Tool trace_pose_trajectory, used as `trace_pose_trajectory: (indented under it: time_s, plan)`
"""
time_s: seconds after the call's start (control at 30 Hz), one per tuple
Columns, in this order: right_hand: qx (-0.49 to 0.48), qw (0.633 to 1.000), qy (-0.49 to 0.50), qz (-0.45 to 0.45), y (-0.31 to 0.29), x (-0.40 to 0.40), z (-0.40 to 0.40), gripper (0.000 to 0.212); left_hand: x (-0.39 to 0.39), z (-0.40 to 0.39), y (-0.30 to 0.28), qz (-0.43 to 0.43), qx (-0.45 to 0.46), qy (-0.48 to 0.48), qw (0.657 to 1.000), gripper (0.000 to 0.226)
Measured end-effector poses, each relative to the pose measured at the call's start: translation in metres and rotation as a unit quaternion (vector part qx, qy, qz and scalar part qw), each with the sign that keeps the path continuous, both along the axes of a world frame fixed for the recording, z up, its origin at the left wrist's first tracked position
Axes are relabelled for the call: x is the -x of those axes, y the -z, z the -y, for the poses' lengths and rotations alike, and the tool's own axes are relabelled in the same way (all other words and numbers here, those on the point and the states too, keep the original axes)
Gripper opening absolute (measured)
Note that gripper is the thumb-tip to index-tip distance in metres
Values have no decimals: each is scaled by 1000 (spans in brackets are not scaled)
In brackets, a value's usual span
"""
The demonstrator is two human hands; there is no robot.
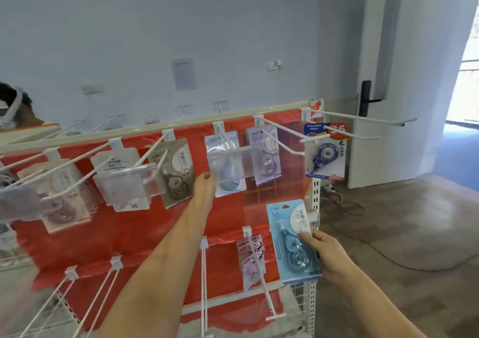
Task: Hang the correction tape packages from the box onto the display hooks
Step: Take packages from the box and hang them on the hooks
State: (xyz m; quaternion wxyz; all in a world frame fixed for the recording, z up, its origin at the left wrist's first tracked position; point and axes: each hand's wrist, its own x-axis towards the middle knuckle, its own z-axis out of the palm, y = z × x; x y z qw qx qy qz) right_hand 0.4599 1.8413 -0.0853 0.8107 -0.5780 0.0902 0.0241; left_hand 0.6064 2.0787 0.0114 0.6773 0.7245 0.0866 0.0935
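My right hand (327,252) grips a light blue correction tape package (291,236) by its lower right edge, upright, in front of the rack's right post. My left hand (204,186) is stretched up to the top row; its thumb lies on the left edge of a clear label holder (230,165) at the tip of a display hook (223,136), and its fingers are hidden. A pale blue package (228,179) hangs on that hook. Neighbouring hooks carry a lilac package (264,153), a grey one (177,171) and a dark blue one (325,151). The box is out of view.
The red-backed rack (124,231) has a lower row of long white hooks (204,280), one holding small patterned packages (251,254). A bare hook (363,117) juts out at the top right. A white door (388,78) stands beyond, and cables (344,203) lie on the floor.
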Motion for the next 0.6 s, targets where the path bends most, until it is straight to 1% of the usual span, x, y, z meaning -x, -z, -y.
trace_pose_trajectory:
  time_s: [0.07, 0.1, 0.17, 0.2, 0.23, 0.3, 0.37, 0.47, 0.57, 0.6]
  plan:
    - [-14, 1000, 1, 3, 0, 4, 3, 19, 17, -5, 9, 8, -44, 13, 999, 12]
    - [-17, 1000, -1, 3, 1, 6, 3, 19, 27, -9, 15, -1, -52, 20, 998, 11]
    - [-17, 1000, -7, 2, 2, 10, 3, 19, 47, -15, 25, -23, -82, 36, 996, 12]
    - [-14, 1000, -10, -1, 3, 12, 2, 19, 55, -19, 29, -31, -106, 34, 993, 16]
    - [-10, 1000, -14, -5, 4, 12, 0, 20, 66, -24, 31, -33, -146, 26, 988, 21]
    - [4, 1000, -23, -10, 4, 15, -9, 23, 89, -41, 32, -21, -258, 19, 966, 25]
    - [14, 999, -40, -7, 3, 17, -22, 22, 119, -58, 29, -19, -367, 12, 930, 26]
    - [21, 997, -74, 6, -2, 24, -48, 17, 163, -84, 25, -33, -438, -20, 898, 25]
    - [27, 993, -114, 13, -4, 32, -77, 21, 204, -108, 21, -69, -497, -59, 863, 29]
    - [26, 992, -126, 17, -7, 38, -88, 19, 216, -116, 20, -72, -513, -74, 852, 29]
